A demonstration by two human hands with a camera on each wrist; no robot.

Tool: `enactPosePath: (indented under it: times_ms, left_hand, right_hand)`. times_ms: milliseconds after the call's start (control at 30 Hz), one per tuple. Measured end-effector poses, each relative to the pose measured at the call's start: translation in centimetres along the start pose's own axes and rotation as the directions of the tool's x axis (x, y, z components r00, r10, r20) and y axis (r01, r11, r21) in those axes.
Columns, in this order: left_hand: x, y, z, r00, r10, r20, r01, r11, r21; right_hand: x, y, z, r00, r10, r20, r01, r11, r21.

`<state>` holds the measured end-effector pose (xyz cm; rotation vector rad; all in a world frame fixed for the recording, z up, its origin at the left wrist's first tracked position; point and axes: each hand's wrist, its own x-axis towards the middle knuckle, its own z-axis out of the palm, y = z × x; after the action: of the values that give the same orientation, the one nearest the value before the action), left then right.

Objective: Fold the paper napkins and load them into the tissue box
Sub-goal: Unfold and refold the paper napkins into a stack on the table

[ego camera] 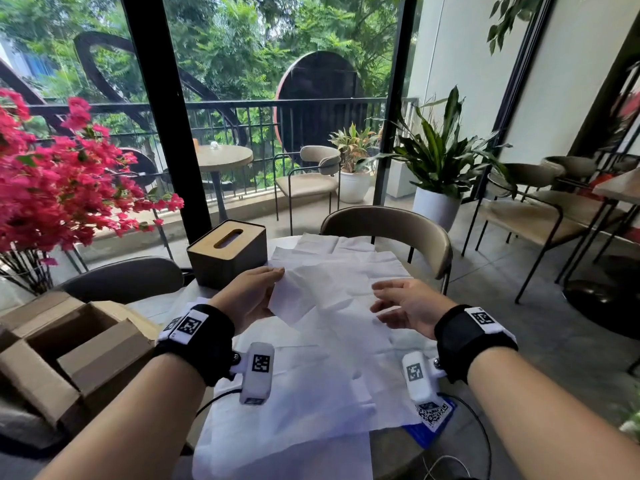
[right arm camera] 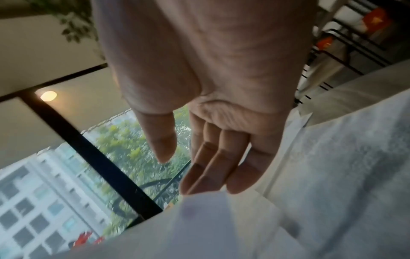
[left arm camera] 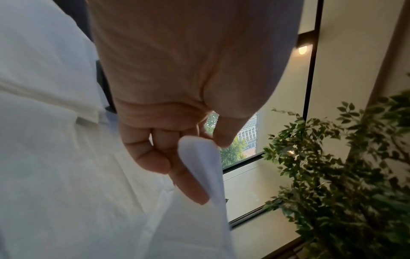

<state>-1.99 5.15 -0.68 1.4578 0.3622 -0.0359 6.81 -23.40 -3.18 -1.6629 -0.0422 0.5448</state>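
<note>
On the table [ego camera: 460, 441] lie many white paper napkins [ego camera: 322, 386], spread flat and overlapping, and the tissue box [ego camera: 228, 252] stands at the far left edge, with its slot on top. Above the middle of the pile, the left hand [ego camera: 251, 294] pinches one napkin [ego camera: 304, 292] between thumb and fingers [left arm camera: 190, 189] and lifts its left side a little, while the right hand [ego camera: 408, 303] hangs just to the right with its fingers [right arm camera: 213, 168] loose and apart, holding nothing. Near the left side sits an open cardboard box [ego camera: 69, 344], and pink flowers [ego camera: 62, 181] stand behind it.
</note>
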Motion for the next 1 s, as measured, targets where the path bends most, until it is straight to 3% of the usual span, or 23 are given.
enactPosePath:
  times_ms: [67,133,267,367,467,567,633,733,800,867,933,1000]
  left_hand:
    - [0.0,0.6,0.8,1.0,-0.013,0.004,0.013,1.0,-0.009]
    - [0.1,1.1,2.0,0.999,-0.036,-0.012,0.037,0.999,0.032]
    - [0.8,1.3,4.4,0.995,-0.065,-0.078,0.074,0.99,0.118]
    - [1.3,1.2,5.4,0.993,-0.045,-0.11,0.06,0.988,0.141]
    - [1.1,1.5,6.1,0.995,-0.018,-0.096,0.031,0.991,0.129]
    - [0.6,2.2,6.1,0.999,-0.003,-0.05,0.009,0.992,0.129]
    - [0.4,2.3,5.5,0.997,0.032,-0.069,-0.022,0.988,0.152]
    - [0.1,1.4,4.3,0.989,0.055,-0.141,-0.024,0.977,0.21]
    - [-0.1,0.3,3.8,0.997,-0.046,-0.064,0.057,0.98,0.193]
    - [-0.5,-0.6,3.9,0.984,-0.142,0.103,0.126,0.981,0.15]
    - [-0.7,-1.0,4.5,0.955,-0.168,0.246,0.152,0.985,0.082]
    - [-0.8,-1.0,5.4,0.943,-0.156,0.295,0.154,0.988,0.03]
  right_hand:
    - [-0.3,0.2,0.9,0.999,0.008,0.038,-0.004,0.997,-0.081]
    - [-0.9,0.0,2.2,0.996,-0.06,0.073,0.077,0.962,-0.261]
    - [-2.2,-1.0,5.2,0.942,-0.273,0.194,0.334,0.715,-0.614]
    - [-1.8,-0.9,6.9,0.936,-0.29,0.197,0.331,0.544,-0.771]
    - [-0.9,-0.6,7.4,0.93,-0.362,0.064,0.259,0.523,-0.812]
    - [-0.4,-0.5,7.0,0.936,-0.351,-0.013,0.24,0.667,-0.705]
    - [-0.7,-1.0,6.7,0.95,-0.313,-0.005,0.262,0.804,-0.534]
    - [-1.5,-2.3,6.0,0.962,-0.272,-0.037,0.254,0.934,-0.252]
    - [-1.8,-3.3,5.4,0.965,-0.256,-0.05,0.253,0.965,-0.064]
    - [-2.1,-4.2,5.0,0.97,-0.24,-0.035,0.241,0.97,0.037]
    - [-2.3,-4.5,4.9,0.973,-0.232,-0.008,0.231,0.968,0.101]
    - [-2.6,-4.4,4.8,0.976,-0.219,0.018,0.214,0.965,0.15]
